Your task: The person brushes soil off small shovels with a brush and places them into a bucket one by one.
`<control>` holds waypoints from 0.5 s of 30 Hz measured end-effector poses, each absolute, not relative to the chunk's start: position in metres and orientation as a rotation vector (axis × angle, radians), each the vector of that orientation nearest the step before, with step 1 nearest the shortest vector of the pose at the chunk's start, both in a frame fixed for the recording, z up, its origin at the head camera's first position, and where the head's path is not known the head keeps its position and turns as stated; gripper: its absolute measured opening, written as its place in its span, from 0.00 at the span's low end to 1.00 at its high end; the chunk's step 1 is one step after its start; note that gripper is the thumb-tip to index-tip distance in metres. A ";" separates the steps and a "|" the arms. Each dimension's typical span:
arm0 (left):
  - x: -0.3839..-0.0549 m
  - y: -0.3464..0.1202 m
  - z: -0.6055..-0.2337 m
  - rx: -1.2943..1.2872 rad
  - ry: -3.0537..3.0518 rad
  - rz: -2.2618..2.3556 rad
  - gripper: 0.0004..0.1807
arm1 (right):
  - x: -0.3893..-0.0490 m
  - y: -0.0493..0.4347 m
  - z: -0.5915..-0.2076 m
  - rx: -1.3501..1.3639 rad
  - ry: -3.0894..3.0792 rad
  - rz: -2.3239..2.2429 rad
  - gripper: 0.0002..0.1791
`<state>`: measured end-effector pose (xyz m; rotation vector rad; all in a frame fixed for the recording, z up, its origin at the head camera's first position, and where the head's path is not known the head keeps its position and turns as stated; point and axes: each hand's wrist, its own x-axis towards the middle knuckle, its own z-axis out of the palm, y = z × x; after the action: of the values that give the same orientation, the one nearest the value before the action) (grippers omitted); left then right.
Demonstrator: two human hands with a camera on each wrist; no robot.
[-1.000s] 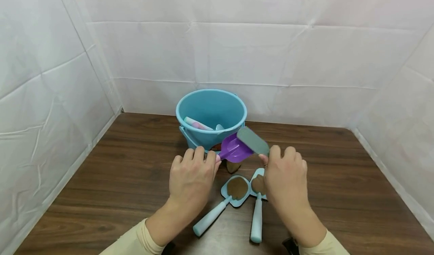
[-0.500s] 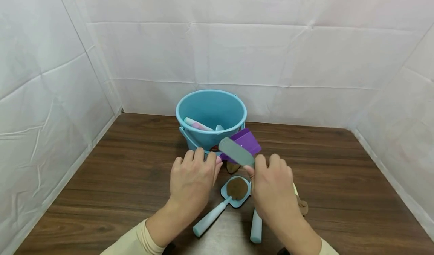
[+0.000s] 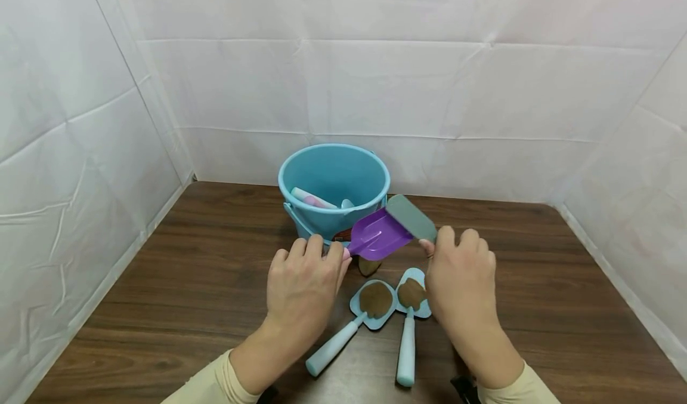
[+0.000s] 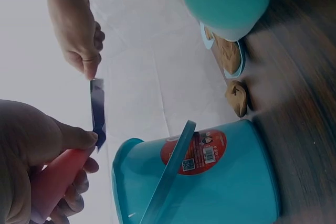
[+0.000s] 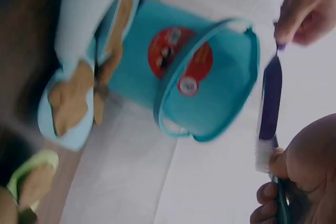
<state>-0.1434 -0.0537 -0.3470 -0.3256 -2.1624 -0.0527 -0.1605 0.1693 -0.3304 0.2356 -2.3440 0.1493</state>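
My left hand (image 3: 306, 287) grips the pink handle (image 4: 60, 182) of a toy shovel, with its purple blade (image 3: 378, 236) held level above the table. In my right hand (image 3: 466, 275) is a flat grey-green spatula (image 3: 410, 216), its rounded end overlapping the shovel blade's outer edge. Below the hands lie two light-blue shovels, the left one (image 3: 333, 344) and the right one (image 3: 406, 350), each bearing a brown sand-like lump. A further brown lump (image 3: 369, 265) sits behind them, in front of the blue bucket (image 3: 303, 216). The right hand's curled fingers show in the right wrist view.
The bucket stands at the back near the white sheet wall (image 3: 402, 88), with a white-and-pink handle (image 3: 311, 197) inside it. A light-green scoop (image 5: 50, 158) with a brown lump shows in the right wrist view. White sheets also flank the wooden table (image 3: 161, 284).
My right hand has carried the spatula left across the purple shovel blade, then back right to its outer edge. The blade's tilt has shifted; my left hand stays nearly in place.
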 end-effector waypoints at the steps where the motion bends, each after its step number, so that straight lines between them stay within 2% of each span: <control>1: -0.143 -0.054 -0.347 -0.329 -2.165 -0.060 0.16 | -0.161 0.171 -0.329 0.216 -2.337 0.159 0.23; 5: -0.143 -0.053 -0.347 -0.335 -2.175 -0.066 0.16 | -0.159 0.172 -0.326 0.228 -2.360 0.207 0.22; 11: -0.143 -0.052 -0.347 -0.329 -2.170 -0.071 0.16 | -0.139 0.147 -0.331 0.442 -2.439 0.215 0.22; 15: -0.142 -0.052 -0.346 -0.336 -2.149 -0.074 0.16 | -0.134 0.140 -0.334 0.488 -2.434 0.165 0.23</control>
<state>-0.1420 -0.0520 -0.3458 -0.3361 -2.1491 -0.0742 -0.1338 0.1400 -0.3340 0.4882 -2.4345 0.1654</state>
